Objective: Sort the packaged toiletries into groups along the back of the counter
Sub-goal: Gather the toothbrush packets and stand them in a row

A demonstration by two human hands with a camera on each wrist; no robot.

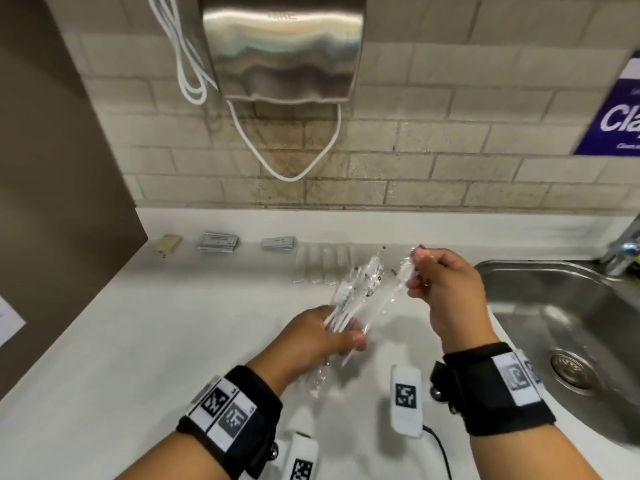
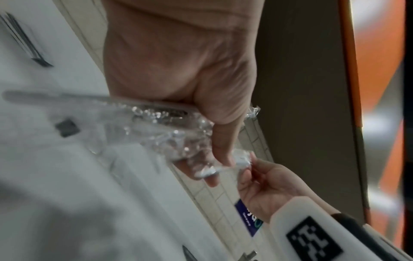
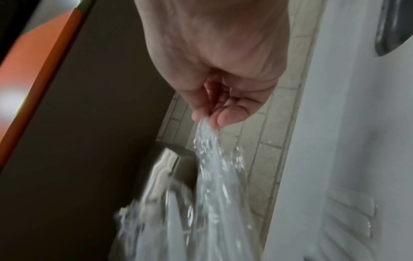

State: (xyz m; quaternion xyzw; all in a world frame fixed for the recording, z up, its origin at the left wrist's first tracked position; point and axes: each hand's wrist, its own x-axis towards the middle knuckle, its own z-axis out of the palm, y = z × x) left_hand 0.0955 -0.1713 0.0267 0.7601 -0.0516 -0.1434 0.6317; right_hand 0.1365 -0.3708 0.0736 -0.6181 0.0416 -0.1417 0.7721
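While blur hides what's inside, left hand (image 1: 320, 336) grips a bundle of clear-wrapped packets (image 1: 353, 292) angled up toward the wall; right hand (image 1: 446, 292) pinches one packet's top (image 1: 403, 271).

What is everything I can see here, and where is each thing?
Toothbrushes: a bundle, white in clear wrap, held above the counter.
Grey packets: two stacks, back of counter.
Tan packet: one, back left.
Clear packets: a row, back centre.
Counter: one, white.
Sink: one, steel, right.
Tap: one, steel, far right.
Dryer: one, steel, on the tiled wall.
Cable: white, beside the dryer.
Sign: one, purple, right wall.
Left hand: grips the bundle's lower end.
Right hand: pinches one wrapper's top.
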